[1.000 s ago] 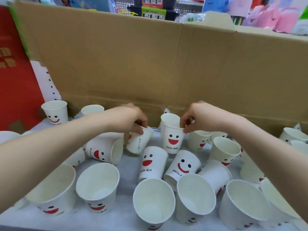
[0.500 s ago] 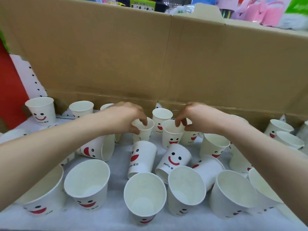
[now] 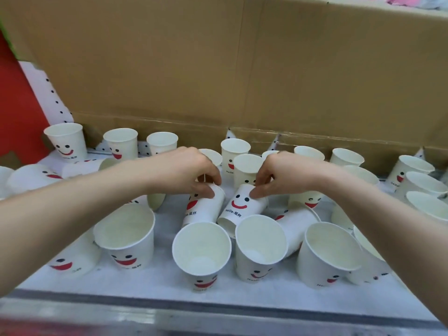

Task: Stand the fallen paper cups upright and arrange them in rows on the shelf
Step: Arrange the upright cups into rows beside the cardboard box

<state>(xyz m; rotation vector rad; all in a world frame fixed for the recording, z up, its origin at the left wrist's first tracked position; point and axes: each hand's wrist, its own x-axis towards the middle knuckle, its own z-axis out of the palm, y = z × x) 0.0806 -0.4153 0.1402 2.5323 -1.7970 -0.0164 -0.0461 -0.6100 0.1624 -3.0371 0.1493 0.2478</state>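
Several white paper cups with red smiley faces cover the white shelf (image 3: 155, 282). My left hand (image 3: 191, 173) pinches the base end of a fallen cup (image 3: 204, 209) lying with its mouth toward me. My right hand (image 3: 281, 175) pinches the base end of a second fallen cup (image 3: 238, 209) right beside it. Upright cups stand along the back, among them one (image 3: 66, 141) at far left and another (image 3: 234, 152) behind my hands. More upright cups (image 3: 201, 251) stand in front, and a cup (image 3: 87, 167) lies on its side at left.
A tall cardboard wall (image 3: 242, 69) closes the back of the shelf. A red panel (image 3: 17, 112) and white pegboard (image 3: 51, 98) stand at the left. The shelf's grey front edge (image 3: 218, 309) runs below the cups. More cups (image 3: 424, 185) crowd the right end.
Both hands have let go of the upright cups at the back and come forward and down onto two fallen cups in the middle. The camera has tilted downward.
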